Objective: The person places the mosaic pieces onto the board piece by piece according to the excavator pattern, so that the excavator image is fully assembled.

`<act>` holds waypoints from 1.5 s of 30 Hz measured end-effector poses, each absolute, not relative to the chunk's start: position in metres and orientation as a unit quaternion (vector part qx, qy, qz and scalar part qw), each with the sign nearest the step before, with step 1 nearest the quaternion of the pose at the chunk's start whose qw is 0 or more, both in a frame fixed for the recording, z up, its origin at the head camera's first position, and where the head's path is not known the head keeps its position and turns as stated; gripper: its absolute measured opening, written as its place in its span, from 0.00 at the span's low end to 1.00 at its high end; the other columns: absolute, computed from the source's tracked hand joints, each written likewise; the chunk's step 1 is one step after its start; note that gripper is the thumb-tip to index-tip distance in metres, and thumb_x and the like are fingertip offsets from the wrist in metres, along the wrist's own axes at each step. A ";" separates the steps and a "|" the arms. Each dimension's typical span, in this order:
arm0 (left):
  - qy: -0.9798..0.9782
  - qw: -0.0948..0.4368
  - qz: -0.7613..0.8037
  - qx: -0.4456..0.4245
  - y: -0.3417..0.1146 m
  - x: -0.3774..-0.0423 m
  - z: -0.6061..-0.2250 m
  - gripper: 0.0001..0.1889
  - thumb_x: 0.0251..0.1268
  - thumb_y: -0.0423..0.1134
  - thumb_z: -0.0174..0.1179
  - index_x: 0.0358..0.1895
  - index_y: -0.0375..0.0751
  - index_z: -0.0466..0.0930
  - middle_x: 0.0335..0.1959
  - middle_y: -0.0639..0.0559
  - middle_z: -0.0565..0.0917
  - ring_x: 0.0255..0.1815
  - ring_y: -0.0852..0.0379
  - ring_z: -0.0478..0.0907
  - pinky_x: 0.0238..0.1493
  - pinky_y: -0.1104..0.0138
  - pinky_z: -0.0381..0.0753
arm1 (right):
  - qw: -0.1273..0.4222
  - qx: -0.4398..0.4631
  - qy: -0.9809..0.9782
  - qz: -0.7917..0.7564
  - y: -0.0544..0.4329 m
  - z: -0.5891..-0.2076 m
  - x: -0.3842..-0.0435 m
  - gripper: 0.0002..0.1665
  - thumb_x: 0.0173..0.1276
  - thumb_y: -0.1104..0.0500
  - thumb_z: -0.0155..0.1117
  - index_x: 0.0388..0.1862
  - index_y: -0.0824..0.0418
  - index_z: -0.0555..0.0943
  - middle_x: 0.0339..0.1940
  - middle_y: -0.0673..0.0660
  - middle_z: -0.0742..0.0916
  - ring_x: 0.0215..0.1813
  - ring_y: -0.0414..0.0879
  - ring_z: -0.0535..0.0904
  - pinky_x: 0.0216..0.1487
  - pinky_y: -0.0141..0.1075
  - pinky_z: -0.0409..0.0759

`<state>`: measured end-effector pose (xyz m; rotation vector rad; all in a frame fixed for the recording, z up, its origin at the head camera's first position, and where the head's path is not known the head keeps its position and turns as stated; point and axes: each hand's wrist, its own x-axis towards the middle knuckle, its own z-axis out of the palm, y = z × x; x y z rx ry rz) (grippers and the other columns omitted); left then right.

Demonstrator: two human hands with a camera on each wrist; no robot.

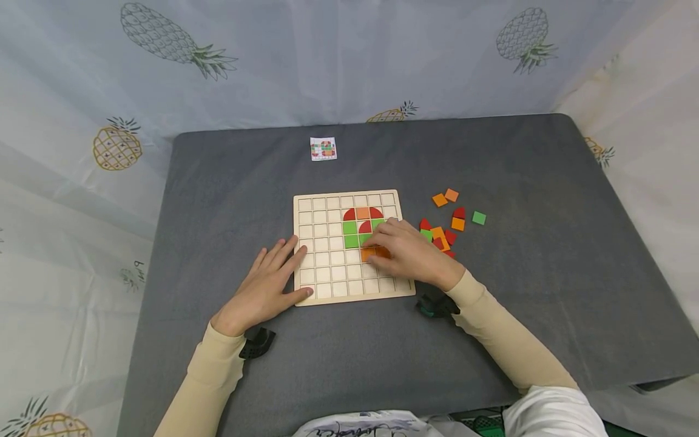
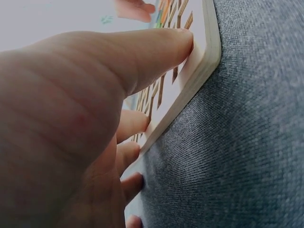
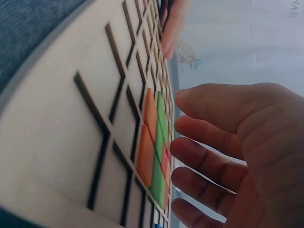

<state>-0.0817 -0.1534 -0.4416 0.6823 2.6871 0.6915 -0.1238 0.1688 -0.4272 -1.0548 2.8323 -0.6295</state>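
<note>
A pale wooden grid board (image 1: 327,273) lies on the dark table, with red, green and orange tiles set in its upper right squares. My left hand (image 1: 262,291) rests at the board's left edge, fingers spread and thumb on its lower left corner. Over the tiles is my right hand (image 1: 409,252), covering part of the right side of the grid. In the right wrist view its fingers are loosely bent and hold nothing, close beside two orange tiles (image 3: 145,152) and a green tile (image 3: 159,190).
Right of the board lie loose tiles in a small heap, among them an orange tile (image 1: 458,224) and a green tile (image 1: 479,218). A small printed card (image 1: 323,149) with a coloured grid pattern lies near the far edge of the grey tabletop (image 1: 229,182).
</note>
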 end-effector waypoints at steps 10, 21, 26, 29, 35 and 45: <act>0.931 0.145 0.238 0.234 -0.154 -0.080 -0.440 0.45 0.69 0.53 0.65 0.82 0.43 0.53 0.85 0.44 0.46 0.86 0.39 0.42 0.81 0.40 0.37 | 0.004 -0.299 0.927 -0.228 0.200 -0.406 -0.124 0.15 0.70 0.54 0.69 0.52 0.58 0.87 0.46 0.54 0.86 0.43 0.47 0.72 0.47 0.41 0.69; 0.931 0.142 0.240 0.236 -0.153 -0.080 -0.440 0.45 0.68 0.53 0.65 0.82 0.42 0.53 0.85 0.43 0.47 0.85 0.39 0.42 0.81 0.40 0.38 | 0.004 -0.214 0.929 -0.302 0.249 -0.402 -0.134 0.17 0.73 0.61 0.65 0.59 0.64 0.82 0.54 0.60 0.84 0.56 0.56 0.77 0.57 0.54 0.77; 0.931 0.141 0.240 0.238 -0.152 -0.080 -0.440 0.45 0.68 0.53 0.65 0.81 0.42 0.53 0.85 0.43 0.47 0.85 0.39 0.42 0.81 0.39 0.38 | 0.007 -0.171 0.941 -0.293 0.265 -0.404 -0.142 0.18 0.76 0.61 0.60 0.62 0.64 0.80 0.58 0.62 0.83 0.59 0.58 0.72 0.54 0.52 0.74; 0.930 0.141 0.241 0.238 -0.153 -0.080 -0.440 0.45 0.68 0.53 0.65 0.81 0.42 0.53 0.85 0.43 0.47 0.85 0.39 0.42 0.81 0.39 0.38 | -0.001 -0.156 0.947 -0.280 0.271 -0.408 -0.151 0.19 0.77 0.64 0.56 0.63 0.66 0.79 0.60 0.65 0.83 0.59 0.62 0.71 0.55 0.54 0.70; 0.928 0.144 0.244 0.240 -0.154 -0.080 -0.440 0.44 0.69 0.53 0.65 0.82 0.43 0.53 0.85 0.44 0.46 0.85 0.39 0.42 0.81 0.39 0.38 | 0.000 -0.130 0.966 -0.222 0.276 -0.417 -0.165 0.19 0.75 0.65 0.56 0.62 0.65 0.80 0.62 0.67 0.82 0.61 0.66 0.70 0.61 0.63 0.65; 0.929 0.140 0.243 0.241 -0.155 -0.080 -0.440 0.44 0.69 0.53 0.65 0.82 0.44 0.53 0.85 0.43 0.47 0.85 0.39 0.43 0.81 0.39 0.39 | 0.027 -0.117 0.983 -0.140 0.281 -0.425 -0.179 0.22 0.75 0.64 0.54 0.64 0.64 0.80 0.66 0.66 0.80 0.65 0.65 0.68 0.60 0.58 0.65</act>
